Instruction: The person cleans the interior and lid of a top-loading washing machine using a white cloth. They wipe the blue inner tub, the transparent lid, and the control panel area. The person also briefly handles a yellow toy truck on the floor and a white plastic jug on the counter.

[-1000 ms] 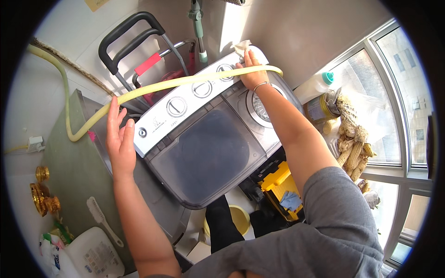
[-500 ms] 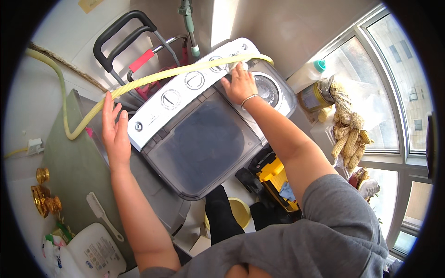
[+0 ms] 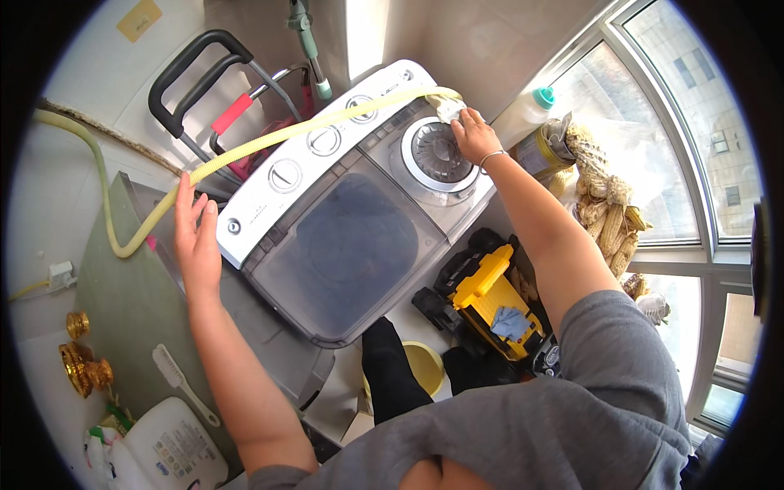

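Presently we note the yellow hose [image 3: 327, 122] lying along the control panel of the twin-tub washing machine [image 3: 343, 220], its far end at our right hand [image 3: 474, 135] and its near stretch passing just above our left hand [image 3: 196, 237]. The right hand is closed round the hose end, which looks wrapped in a pale cloth, at the machine's back corner beside the round spinner lid [image 3: 437, 155]. The left hand is flat and open, fingers together, resting on the machine's left edge, touching the hose at the fingertips or very nearly. Beyond the right hand stand a white bottle with a teal cap [image 3: 527, 114] and dried corn cobs [image 3: 608, 220] at the window. Below the machine sits a yellow tool case [image 3: 490, 302]. Risk, as we judge it: the hose is only draped over smooth knobs, so a tug from the right could slide it off the panel. Whether the hose end is fastened to anything is hidden by the hand; its other end runs out of sight.
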`<state>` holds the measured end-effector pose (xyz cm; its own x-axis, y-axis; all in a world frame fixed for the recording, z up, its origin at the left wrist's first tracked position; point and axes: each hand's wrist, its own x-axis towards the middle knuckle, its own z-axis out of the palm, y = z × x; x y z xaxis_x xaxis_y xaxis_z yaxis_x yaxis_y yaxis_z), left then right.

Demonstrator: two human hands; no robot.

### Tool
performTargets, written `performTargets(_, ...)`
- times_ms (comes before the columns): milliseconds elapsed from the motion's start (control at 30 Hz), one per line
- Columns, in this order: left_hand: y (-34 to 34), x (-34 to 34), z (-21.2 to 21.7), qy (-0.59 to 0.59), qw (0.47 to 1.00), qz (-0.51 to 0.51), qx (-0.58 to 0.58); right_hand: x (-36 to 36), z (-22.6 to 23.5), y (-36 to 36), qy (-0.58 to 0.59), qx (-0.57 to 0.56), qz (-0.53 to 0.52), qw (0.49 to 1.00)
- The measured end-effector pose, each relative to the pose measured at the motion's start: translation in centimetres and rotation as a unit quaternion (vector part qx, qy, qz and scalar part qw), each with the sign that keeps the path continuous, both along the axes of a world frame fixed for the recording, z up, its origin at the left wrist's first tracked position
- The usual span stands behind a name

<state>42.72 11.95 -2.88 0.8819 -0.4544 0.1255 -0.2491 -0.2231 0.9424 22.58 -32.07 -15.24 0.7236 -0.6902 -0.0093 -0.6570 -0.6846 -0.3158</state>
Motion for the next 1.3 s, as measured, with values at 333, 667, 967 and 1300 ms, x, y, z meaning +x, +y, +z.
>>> performTargets(333,-0.1,0.0,-0.7,-0.018,0.998,0.002,0.065,-12.0,-0.2,14.9,-0.117,-0.029,0.079,0.990)
performTargets(667,-0.7,-0.6,-0.6,0.044,0.985,-0.046,0.159,-10.4,-1.6,5.6,-0.075,-0.094,-0.027,0.992)
performTargets(967,0.1,-0.5,-1.1,0.034,0.972,-0.022,0.231,-12.5,-0.1,21.7,-0.145,0.004,0.114,0.983)
performTargets(1300,-0.1,-0.1,-0.8,-0.009,0.989,-0.002,0.145,-4.0,0.0,8.1,-0.217,0.007,-0.035,0.975)
